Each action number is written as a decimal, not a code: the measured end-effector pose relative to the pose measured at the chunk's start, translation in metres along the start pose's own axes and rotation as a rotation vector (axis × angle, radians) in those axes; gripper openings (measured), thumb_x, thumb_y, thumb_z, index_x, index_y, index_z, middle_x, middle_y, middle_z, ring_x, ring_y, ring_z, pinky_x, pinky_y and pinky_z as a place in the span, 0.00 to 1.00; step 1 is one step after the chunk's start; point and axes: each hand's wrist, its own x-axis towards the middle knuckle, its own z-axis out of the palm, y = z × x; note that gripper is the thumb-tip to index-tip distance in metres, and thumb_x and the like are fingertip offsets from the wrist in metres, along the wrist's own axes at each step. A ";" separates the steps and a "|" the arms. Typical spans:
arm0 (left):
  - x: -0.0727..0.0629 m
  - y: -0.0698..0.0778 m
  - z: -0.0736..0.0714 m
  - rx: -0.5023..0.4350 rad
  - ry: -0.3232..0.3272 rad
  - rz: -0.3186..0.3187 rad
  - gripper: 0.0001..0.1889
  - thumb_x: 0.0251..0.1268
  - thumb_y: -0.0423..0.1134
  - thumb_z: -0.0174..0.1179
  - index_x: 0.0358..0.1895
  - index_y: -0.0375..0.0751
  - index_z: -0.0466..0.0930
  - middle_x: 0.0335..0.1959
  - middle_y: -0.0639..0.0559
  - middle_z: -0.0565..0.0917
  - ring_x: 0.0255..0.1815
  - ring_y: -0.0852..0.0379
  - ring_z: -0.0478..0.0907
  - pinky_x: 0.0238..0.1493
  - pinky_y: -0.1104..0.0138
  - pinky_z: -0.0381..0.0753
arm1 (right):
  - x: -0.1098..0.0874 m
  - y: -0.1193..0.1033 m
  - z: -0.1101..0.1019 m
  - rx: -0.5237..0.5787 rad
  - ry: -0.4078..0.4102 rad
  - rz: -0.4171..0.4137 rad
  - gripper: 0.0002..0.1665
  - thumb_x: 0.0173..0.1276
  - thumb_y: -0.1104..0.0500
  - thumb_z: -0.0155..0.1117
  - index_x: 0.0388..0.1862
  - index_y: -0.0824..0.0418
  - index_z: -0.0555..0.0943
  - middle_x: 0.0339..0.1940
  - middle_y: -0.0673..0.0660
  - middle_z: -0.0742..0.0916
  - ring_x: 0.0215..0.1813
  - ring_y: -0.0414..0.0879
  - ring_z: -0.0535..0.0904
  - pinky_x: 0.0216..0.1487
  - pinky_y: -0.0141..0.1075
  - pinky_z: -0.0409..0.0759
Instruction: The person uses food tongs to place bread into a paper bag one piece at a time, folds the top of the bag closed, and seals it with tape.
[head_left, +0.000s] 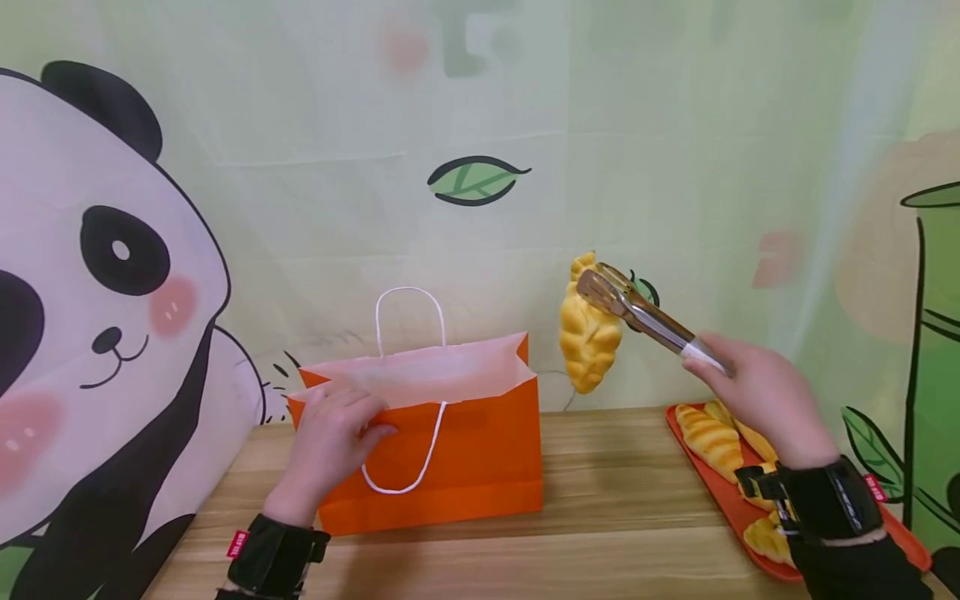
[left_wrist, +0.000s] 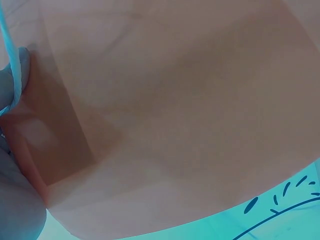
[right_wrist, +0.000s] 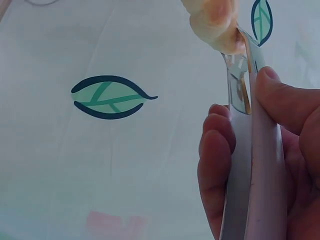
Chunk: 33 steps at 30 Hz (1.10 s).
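Note:
My right hand (head_left: pixel 772 396) holds metal tongs (head_left: pixel 660 325), thumb on one arm and fingers curled round the other. Pinched in the tongs' tips is a golden braided bread (head_left: pixel 590 333), hanging upright in the air to the right of an orange paper bag (head_left: pixel 480 458). The bag stands with its mouth open and two white cord handles. At its front left rim, my left hand (head_left: pixel 333 446) pinches the paper edge. In the left wrist view, fingertips (left_wrist: pixel 24 65) show inside the rim, beside the handle cord. The right wrist view shows only the lower end of the bread (right_wrist: pixel 215 22).
An orange-red tray (head_left: pixel 712 492) with several breads (head_left: pixel 708 442) lies on the right of the wooden table (head_left: pixel 600 533), partly hidden by my right forearm. Behind the table hangs a pale green backdrop (head_left: pixel 315 208) printed with a panda and leaves.

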 end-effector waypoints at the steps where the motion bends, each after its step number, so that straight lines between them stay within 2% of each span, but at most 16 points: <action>1: 0.000 0.000 0.000 -0.001 0.001 0.001 0.15 0.38 0.35 0.82 0.31 0.45 0.84 0.25 0.55 0.83 0.35 0.51 0.75 0.47 0.53 0.65 | 0.001 -0.002 0.000 0.003 0.011 -0.009 0.28 0.74 0.48 0.61 0.61 0.69 0.77 0.40 0.66 0.85 0.31 0.54 0.74 0.31 0.43 0.68; 6: 0.000 0.000 0.000 0.001 0.006 0.005 0.16 0.38 0.36 0.82 0.31 0.45 0.84 0.25 0.55 0.82 0.35 0.52 0.74 0.46 0.53 0.65 | 0.010 -0.014 0.001 0.008 0.052 -0.052 0.23 0.73 0.49 0.63 0.57 0.64 0.79 0.37 0.63 0.84 0.30 0.53 0.74 0.30 0.42 0.68; 13: 0.000 -0.001 0.000 -0.002 0.011 0.004 0.16 0.38 0.35 0.82 0.31 0.45 0.84 0.25 0.56 0.82 0.34 0.52 0.74 0.45 0.53 0.65 | 0.023 -0.036 0.002 0.034 0.071 -0.070 0.27 0.73 0.49 0.63 0.62 0.67 0.77 0.42 0.66 0.85 0.33 0.56 0.75 0.32 0.47 0.71; 22: 0.000 0.000 0.000 -0.004 0.011 0.003 0.16 0.38 0.35 0.82 0.31 0.45 0.84 0.25 0.55 0.82 0.34 0.52 0.75 0.46 0.52 0.66 | 0.034 -0.061 0.005 0.075 0.077 -0.080 0.28 0.73 0.50 0.63 0.62 0.67 0.77 0.45 0.67 0.85 0.36 0.58 0.77 0.35 0.50 0.74; 28: 0.001 0.000 0.001 -0.005 0.016 0.000 0.16 0.37 0.34 0.82 0.31 0.45 0.84 0.26 0.55 0.82 0.35 0.51 0.75 0.46 0.52 0.65 | 0.038 -0.072 0.020 0.083 0.092 -0.117 0.23 0.71 0.53 0.66 0.59 0.64 0.79 0.41 0.64 0.85 0.35 0.57 0.76 0.35 0.48 0.75; 33: 0.001 0.000 0.000 -0.004 0.017 0.002 0.17 0.37 0.34 0.82 0.32 0.45 0.84 0.26 0.55 0.82 0.35 0.51 0.75 0.46 0.52 0.65 | 0.037 -0.076 0.035 0.065 0.117 -0.187 0.19 0.69 0.54 0.68 0.53 0.62 0.80 0.37 0.60 0.85 0.32 0.54 0.76 0.32 0.46 0.75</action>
